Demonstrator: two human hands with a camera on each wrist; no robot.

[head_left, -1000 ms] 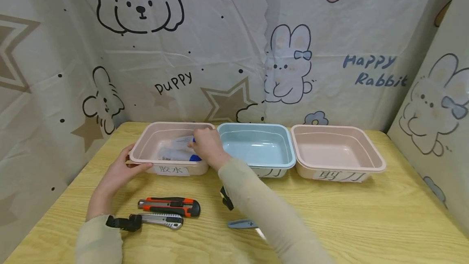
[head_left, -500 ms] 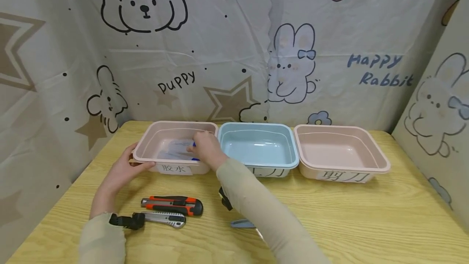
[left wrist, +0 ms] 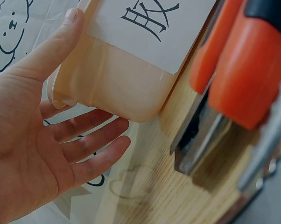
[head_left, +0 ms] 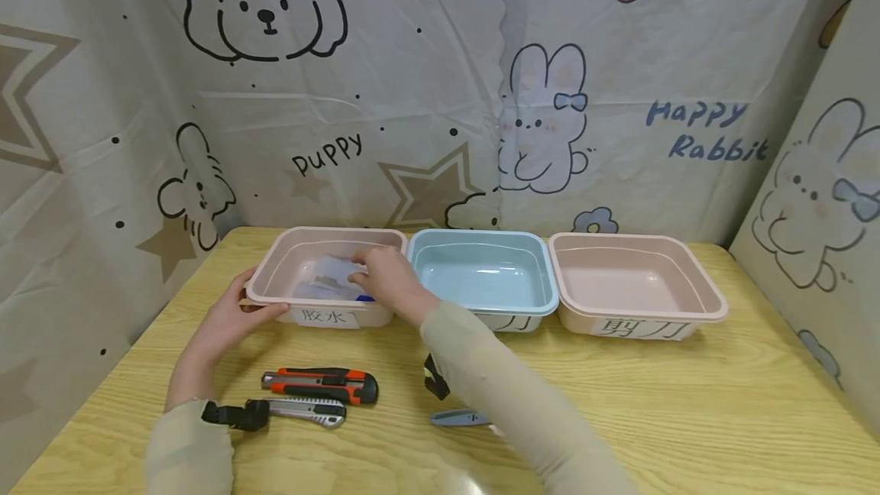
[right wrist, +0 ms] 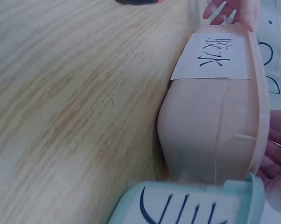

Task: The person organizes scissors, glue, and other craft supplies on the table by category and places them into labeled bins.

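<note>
In the head view my left hand [head_left: 230, 318] touches the left corner of a labelled pink bin [head_left: 282, 270], thumb along the front rim. The left wrist view shows that hand's other fingers [left wrist: 91, 144] nearly straight beside the bin's end. My right hand [head_left: 390, 277] reaches over the same bin's right side, thumb and index finger parted above clear glue bottles [head_left: 323, 285]. One blue cap [head_left: 364, 299] shows under the hand; the other is hidden. In the right wrist view, bent fingers of the right hand [right wrist: 278, 158] show past the bin's rim.
A blue bin [head_left: 484, 270] and another pink bin [head_left: 635, 281] stand in a row to the right. On the wooden table in front lie an orange-black utility knife [head_left: 319, 386], a grey one [head_left: 309, 409], and a blue-grey object [head_left: 459, 418] partly under the right sleeve.
The right hand's thumb and index finger have parted over the bottles, and the upper blue cap has gone from sight. The bottles have shifted slightly in the bin. The left hand keeps its place.
</note>
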